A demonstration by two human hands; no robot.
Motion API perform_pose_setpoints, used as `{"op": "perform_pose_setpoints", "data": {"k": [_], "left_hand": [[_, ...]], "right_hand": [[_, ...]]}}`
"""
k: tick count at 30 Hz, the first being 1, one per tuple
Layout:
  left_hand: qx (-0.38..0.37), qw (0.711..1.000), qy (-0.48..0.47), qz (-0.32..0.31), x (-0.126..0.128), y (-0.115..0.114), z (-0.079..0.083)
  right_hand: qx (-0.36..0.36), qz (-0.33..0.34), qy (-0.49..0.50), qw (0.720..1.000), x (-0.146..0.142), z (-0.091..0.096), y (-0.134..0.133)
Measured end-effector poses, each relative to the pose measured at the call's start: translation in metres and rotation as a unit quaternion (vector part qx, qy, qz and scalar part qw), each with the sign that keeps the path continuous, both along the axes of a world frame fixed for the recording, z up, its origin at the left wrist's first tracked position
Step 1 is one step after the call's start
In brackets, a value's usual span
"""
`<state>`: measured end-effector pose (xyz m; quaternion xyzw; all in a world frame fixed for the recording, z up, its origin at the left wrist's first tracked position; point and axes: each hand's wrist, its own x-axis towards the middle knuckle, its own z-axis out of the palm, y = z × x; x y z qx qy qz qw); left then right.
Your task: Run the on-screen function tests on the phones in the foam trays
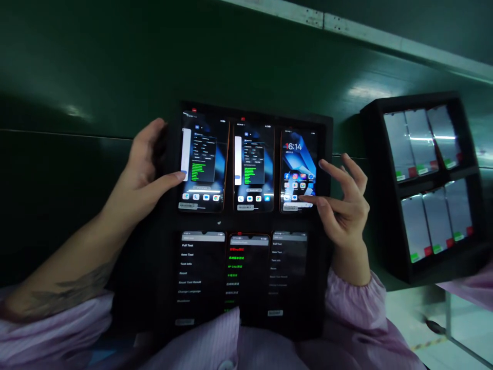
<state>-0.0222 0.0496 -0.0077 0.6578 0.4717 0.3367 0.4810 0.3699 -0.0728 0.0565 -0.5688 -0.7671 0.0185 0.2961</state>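
Observation:
A black tray [246,222] in front of me holds two rows of phones with lit screens. My left hand [142,177] grips the tray's left side, its thumb on the edge of the upper left phone [204,164]. That phone and the upper middle phone [254,167] show app cards with green text. My right hand [344,203] is at the upper right phone [298,159], fingers apart, one fingertip touching the lower screen, which reads 16:14. In the lower row, the left phone [200,277] and right phone [288,272] show test menus; the middle phone [248,272] lists red and green lines.
To the right stands a second black tray [435,185] of phones with pale screens and green and red stickers. Both trays are on a dark green work surface [115,67], with a metal rail [365,33] along the far side. A pink sleeve [470,285] shows at the right edge.

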Motion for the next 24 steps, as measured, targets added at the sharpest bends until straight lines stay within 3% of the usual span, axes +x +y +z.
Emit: {"op": "perform_pose_setpoints", "data": {"k": [7, 13, 19, 24], "left_hand": [[-0.037, 0.999, -0.011, 0.010, 0.005, -0.002, 0.007], [-0.029, 0.999, -0.014, 0.004, 0.009, -0.003, 0.010], [-0.036, 0.999, -0.007, 0.028, 0.012, -0.007, 0.013], [-0.060, 0.996, 0.027, 0.053, 0.015, 0.001, 0.009]], "right_hand": [[-0.034, 0.093, -0.021, 0.995, 0.007, 0.001, 0.000], [-0.017, -0.006, -0.048, 0.999, 0.008, -0.006, 0.000], [0.000, 0.000, -0.006, 1.000, 0.006, -0.006, 0.002], [0.008, -0.046, -0.021, 0.999, -0.003, -0.006, 0.003]]}}
